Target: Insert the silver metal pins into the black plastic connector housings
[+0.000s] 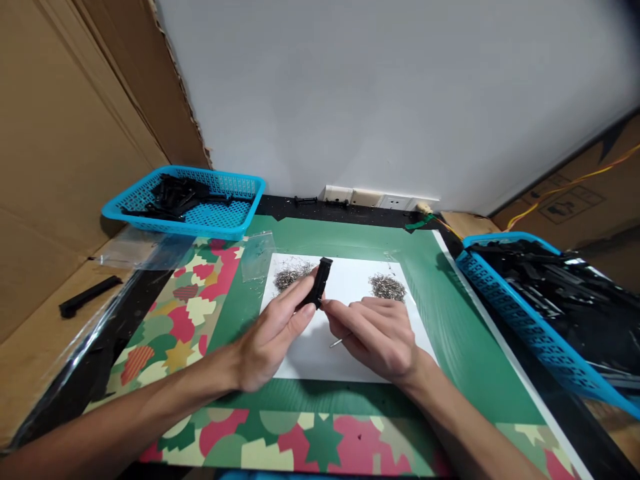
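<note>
My left hand (pixel 273 337) is closed around a small black plastic part (pixel 319 281), holding it upright over a white sheet (pixel 350 280). My right hand (pixel 373 333) is pinched at the part's lower end, and a thin metal pin (pixel 336 343) pokes out from under its fingers. Two heaps of small metal pieces lie on the sheet: one heap (pixel 291 273) behind my left hand, another heap (pixel 387 287) behind my right hand.
A blue basket (pixel 225 230) with black parts stands at the back left. A bigger blue basket (pixel 530 327) full of black parts is at the right. A loose black part (pixel 89 295) lies on cardboard at the left. Wall sockets (pixel 380 199) run along the back.
</note>
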### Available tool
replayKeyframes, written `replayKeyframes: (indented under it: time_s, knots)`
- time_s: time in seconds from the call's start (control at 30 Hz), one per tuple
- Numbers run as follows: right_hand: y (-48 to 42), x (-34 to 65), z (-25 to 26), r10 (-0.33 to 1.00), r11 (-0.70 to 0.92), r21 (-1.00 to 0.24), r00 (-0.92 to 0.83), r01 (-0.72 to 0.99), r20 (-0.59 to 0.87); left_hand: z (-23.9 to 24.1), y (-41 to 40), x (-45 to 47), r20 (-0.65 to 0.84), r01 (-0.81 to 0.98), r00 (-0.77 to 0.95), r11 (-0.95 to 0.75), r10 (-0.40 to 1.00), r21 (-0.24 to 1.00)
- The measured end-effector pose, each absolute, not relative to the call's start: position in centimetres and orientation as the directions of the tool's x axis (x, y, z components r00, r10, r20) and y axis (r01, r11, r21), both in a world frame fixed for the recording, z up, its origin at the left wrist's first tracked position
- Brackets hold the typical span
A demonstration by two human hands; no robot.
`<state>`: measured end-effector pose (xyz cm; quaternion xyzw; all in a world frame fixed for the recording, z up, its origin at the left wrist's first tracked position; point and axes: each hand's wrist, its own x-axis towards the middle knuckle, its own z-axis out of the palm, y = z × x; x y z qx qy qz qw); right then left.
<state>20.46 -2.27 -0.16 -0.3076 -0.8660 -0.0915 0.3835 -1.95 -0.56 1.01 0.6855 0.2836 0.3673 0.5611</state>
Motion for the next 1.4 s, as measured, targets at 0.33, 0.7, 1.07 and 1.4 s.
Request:
replayKeyframes:
  time_s: [0.33, 0.7, 1.07, 1.4]
  knots:
    - [-2.3, 20.4, 0.7, 0.492, 0.783, -0.062, -0.555, 0.619, 0.671, -0.6, -0.3, -2.0, 0.281, 0.129, 0.561, -0.418, 0.778, 0.899]
    - [-2.2, 20.0, 0.2, 0.565, 0.752, -0.17, -0.489, 0.637, 0.665, -0.7, -0.3, -2.3, 0.205, 0.014, 0.555, -0.255, 0.806, 0.967]
    - [-1.7, 20.5, 0.2, 0.631, 0.734, -0.312, -0.434, 0.604, 0.644, -1.4, -0.1, -2.4, -0.152, -0.226, 0.563, 0.329, 0.812, 0.917]
    - [-0.8, 22.4, -0.6, 0.722, 0.677, -0.42, -0.437, 0.604, 0.536, -0.5, -0.5, -1.6, 0.349, 0.33, 0.348, -0.462, 0.87, 0.823]
